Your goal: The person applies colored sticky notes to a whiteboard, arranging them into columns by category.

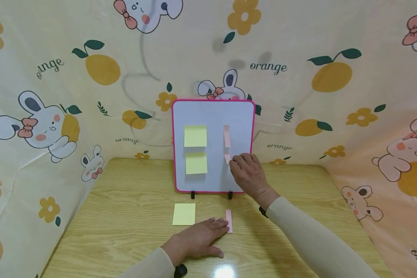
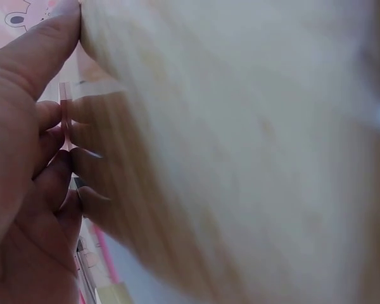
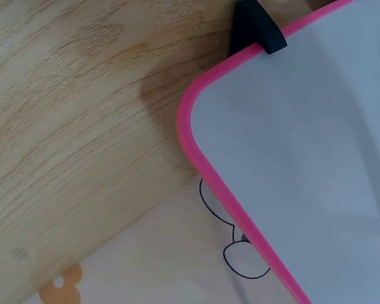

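Observation:
A whiteboard [image 1: 215, 116] with a pink frame stands upright on black feet. It bears two yellow sticky notes [image 1: 195, 136] on its left side and a narrow pink sticky note [image 1: 227, 136] on its right. Below that pink note, my right hand [image 1: 250, 173] has curled fingers and pinches a second pink strip [image 1: 227, 158] against the board; the fingers partly hide it. My left hand [image 1: 201, 237] lies palm down on the table, fingers extended, its fingertips touching a pink sticky note pad [image 1: 229, 222]. The left wrist view shows those fingers [image 2: 50, 171] at the pink pad's edge.
A yellow sticky note pad [image 1: 184, 214] lies on the wooden table [image 1: 125, 216] in front of the board, left of the pink pad. Black feet [image 3: 256, 28] hold the board's lower edge. A printed cloth [image 1: 281, 31] with rabbits and oranges hangs behind and at both sides.

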The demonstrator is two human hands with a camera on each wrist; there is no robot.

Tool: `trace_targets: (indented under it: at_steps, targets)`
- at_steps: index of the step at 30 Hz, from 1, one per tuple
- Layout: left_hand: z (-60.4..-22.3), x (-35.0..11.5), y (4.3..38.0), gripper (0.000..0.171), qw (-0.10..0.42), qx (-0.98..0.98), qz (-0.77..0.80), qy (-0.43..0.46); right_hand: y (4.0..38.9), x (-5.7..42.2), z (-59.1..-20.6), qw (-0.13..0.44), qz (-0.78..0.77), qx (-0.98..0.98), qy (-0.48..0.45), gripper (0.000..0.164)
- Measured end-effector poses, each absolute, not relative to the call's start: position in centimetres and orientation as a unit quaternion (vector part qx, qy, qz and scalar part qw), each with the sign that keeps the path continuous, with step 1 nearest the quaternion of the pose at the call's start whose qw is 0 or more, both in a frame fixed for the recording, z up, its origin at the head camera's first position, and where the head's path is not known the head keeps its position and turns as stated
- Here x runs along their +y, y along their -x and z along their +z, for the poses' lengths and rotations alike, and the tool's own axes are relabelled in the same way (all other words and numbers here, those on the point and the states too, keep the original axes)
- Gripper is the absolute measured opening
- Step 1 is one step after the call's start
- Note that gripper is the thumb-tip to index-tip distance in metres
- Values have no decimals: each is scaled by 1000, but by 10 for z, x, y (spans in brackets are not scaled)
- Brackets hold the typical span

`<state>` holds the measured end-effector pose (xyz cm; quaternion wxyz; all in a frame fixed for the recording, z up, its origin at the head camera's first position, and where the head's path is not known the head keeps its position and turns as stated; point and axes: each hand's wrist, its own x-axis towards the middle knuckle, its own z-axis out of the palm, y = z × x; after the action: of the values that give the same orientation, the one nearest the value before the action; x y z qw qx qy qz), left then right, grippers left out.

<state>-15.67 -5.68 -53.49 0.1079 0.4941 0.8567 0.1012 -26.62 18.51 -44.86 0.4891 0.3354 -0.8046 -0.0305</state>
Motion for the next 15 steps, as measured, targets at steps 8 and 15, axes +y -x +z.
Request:
trace_targets:
  at_steps: [8,15]
  targets:
    - [-537,-57,157,78,114,857,105,-491,267,185,-451,510,-10,-787,-348,21]
    - [-533,-57,156,78,110,856,103,-494,267,186,-453,519,-11,-780,-349,19]
